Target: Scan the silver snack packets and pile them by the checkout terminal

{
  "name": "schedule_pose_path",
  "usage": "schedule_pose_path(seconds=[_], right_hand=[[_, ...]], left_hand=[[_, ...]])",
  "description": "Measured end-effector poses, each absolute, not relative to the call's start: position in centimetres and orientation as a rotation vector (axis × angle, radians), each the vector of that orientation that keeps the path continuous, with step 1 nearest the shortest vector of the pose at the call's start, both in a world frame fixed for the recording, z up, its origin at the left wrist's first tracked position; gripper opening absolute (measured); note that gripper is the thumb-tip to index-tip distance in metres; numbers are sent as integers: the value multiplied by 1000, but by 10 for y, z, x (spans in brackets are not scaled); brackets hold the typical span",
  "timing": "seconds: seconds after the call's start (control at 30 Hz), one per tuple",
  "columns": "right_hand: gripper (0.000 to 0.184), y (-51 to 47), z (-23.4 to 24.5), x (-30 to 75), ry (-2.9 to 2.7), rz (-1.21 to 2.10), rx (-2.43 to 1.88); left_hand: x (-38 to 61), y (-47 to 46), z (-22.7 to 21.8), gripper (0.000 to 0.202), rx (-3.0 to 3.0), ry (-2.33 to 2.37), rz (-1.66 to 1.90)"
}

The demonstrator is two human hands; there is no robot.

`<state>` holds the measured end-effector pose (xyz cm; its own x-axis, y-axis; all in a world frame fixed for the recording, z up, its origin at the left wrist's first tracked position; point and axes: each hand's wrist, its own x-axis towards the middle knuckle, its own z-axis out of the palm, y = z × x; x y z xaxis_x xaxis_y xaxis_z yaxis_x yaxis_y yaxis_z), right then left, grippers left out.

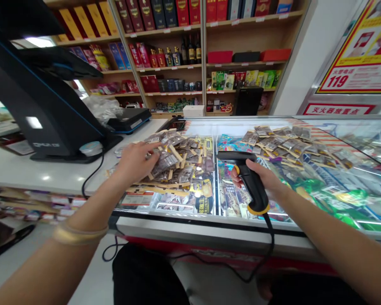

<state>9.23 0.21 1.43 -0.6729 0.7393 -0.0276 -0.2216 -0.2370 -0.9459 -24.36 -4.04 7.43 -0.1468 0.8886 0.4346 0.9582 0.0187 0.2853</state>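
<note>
My right hand [263,177] is wrapped round the grip of a black and yellow barcode scanner [248,178], its head pointing left over the glass freezer lid [209,214]. My left hand [136,160] rests palm down with fingers spread on a heap of small clear snack packets [178,163] lying on the lid. A second heap of the same packets [282,144] lies further right on the glass. The scanner's black cable [269,241] hangs down over the freezer's front edge.
A black checkout terminal stand [41,114] stands on the white counter [28,173] at left, with a scale [130,119] behind it. Wooden shelves [190,55] of boxes and bottles fill the back wall. A red and yellow poster [362,55] hangs at right.
</note>
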Motion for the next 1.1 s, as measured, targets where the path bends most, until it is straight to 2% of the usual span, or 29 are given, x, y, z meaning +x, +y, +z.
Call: schedule_pose_path(seconds=[0.07,0.17,0.4,0.6,0.83,1.1], right_hand=[[45,-1,12,83,-1386,1985,-638],[46,-3,8,79,-1387,1988,-659],[45,2,10,91,-1339,1948,-626],[43,8,19,145,-1323,1794,-703],[41,11,10,246,-1138,1591,-883],[41,13,4,264,-1044,1575,-879]], left_hand=[[-248,-40,62,39,-1930,-2033,-650],[-251,-40,52,38,-1918,-1997,-634],[-222,-49,77,33,-1844,-1870,-934],[-144,-21,78,33,-2158,-1659,-1089],[-30,42,46,31,-2621,-1622,-996],[50,89,25,41,-2618,-1723,-986]])
